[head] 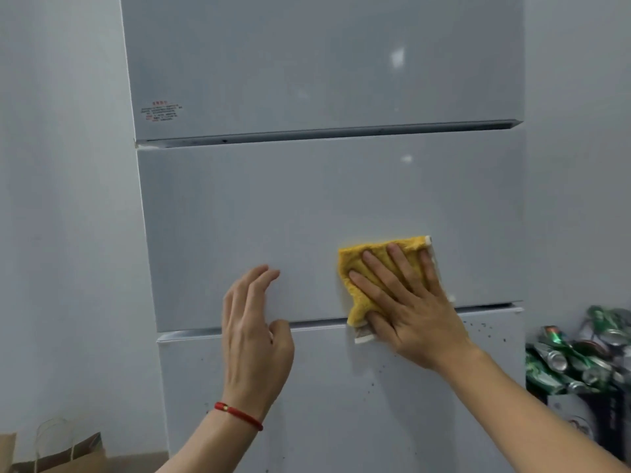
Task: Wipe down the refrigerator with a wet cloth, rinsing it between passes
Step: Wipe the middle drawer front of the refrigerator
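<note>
Flat, spread fingers of the right hand (409, 302) press a yellow cloth (379, 268) against the front of the refrigerator (273, 216); nothing is pinched, the palm simply pins it. That cloth lies on the middle door panel near its lower right corner, one white-edged corner drooping over the gap onto the bottom panel. Beside it, the left hand (254, 336) rests at the middle panel's lower edge with fingers relaxed and straight, holding nothing, its fingertips close to or touching the door. A red bracelet (239, 414) circles that wrist. Dark specks dot the bottom panel. Crushed green cans (580, 356) are heaped to the refrigerator's right, and a paper bag (68, 452) stands at its lower left.
</note>
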